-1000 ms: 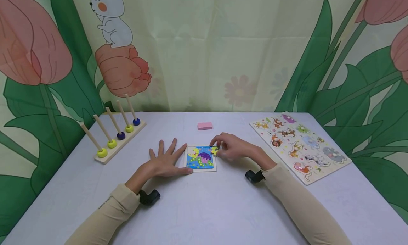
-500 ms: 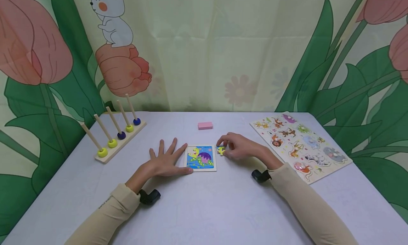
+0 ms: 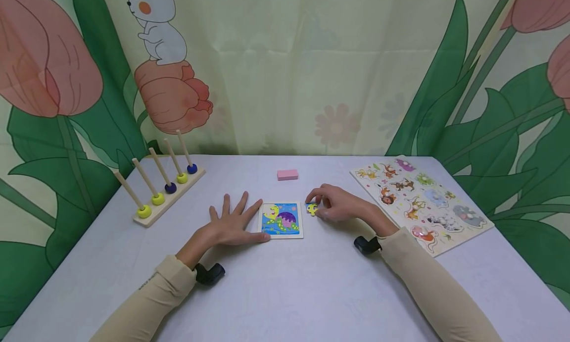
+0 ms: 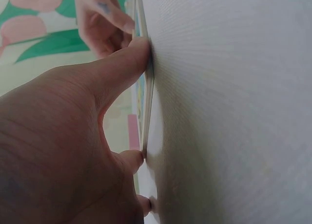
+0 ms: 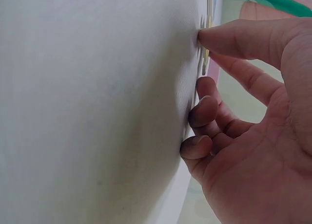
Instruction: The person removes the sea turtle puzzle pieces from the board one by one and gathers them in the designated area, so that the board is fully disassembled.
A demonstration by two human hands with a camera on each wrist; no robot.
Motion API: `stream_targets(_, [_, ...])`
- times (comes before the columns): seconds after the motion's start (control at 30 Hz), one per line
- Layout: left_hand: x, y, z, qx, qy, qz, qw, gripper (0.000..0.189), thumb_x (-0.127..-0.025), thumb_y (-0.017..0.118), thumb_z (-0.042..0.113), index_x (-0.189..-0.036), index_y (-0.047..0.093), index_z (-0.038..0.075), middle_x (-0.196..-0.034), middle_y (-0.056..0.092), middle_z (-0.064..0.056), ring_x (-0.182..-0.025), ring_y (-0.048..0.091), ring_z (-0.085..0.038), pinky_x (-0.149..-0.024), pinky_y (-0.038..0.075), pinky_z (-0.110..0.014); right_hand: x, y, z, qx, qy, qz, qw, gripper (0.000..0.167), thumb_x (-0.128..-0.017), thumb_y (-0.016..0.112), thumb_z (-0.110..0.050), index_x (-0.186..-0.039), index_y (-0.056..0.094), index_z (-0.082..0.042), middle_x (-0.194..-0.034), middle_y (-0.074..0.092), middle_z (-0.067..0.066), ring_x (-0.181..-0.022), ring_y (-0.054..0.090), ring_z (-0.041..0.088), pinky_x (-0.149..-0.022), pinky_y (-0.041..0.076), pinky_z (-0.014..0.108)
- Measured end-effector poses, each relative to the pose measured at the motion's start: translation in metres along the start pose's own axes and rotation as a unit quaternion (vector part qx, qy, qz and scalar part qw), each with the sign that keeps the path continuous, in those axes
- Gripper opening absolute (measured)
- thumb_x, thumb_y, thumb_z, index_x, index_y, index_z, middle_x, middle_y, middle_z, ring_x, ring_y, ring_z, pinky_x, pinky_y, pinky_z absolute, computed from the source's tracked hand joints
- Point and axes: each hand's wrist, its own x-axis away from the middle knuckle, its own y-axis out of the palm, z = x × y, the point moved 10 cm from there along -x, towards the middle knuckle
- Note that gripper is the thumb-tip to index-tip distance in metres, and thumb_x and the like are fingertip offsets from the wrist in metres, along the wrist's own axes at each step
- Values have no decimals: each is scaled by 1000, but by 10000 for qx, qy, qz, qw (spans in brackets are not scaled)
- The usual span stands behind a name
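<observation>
A small framed jigsaw puzzle (image 3: 281, 222) with a green and purple cartoon turtle lies flat on the table. My left hand (image 3: 231, 228) is spread at its left side, thumb on the near left corner and index fingertip at the far left corner. In the left wrist view, that thumb presses on the frame's edge (image 4: 148, 100). Just right of the puzzle, my right hand (image 3: 336, 203) pinches a yellow jigsaw piece (image 3: 311, 209) between thumb and index finger, close to the tabletop. The other right fingers curl under and rest near the cloth in the right wrist view.
Behind the puzzle lies a pink block (image 3: 287, 174). To the left stands a wooden peg rack (image 3: 169, 196) with yellow and blue beads on its pegs. An animal peg puzzle board (image 3: 420, 201) lies at the right, near my right forearm. A printed curtain rises behind the table.
My right hand has moved right with the jigsaw piece, from over the puzzle's far right corner to the table beside it. The left hand has stayed in place.
</observation>
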Motion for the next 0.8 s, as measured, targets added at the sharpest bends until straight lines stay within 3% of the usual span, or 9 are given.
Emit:
stream_targets(0.53, [-5, 3, -3, 142, 56, 84, 9998, 117, -77, 55, 94, -170, 19, 34, -181, -4, -14, -160, -14, -60, -115, -4, -89, -2, 0, -1, 90, -111, -49, 9999, 33, -97, 70, -12, -129, 72, -18, -117, 65, 12, -90, 52, 20, -79, 43, 31])
stream_targets(0.8, [1, 0, 2, 93, 16, -36, 9999, 110, -84, 59, 84, -171, 20, 30, -181, -3, -16, -161, -12, -60, -117, -2, -89, -1, 2, 1, 63, -53, -60, 9999, 33, -97, 71, -14, -129, 72, -20, -119, 65, 11, -90, 52, 19, -78, 44, 31])
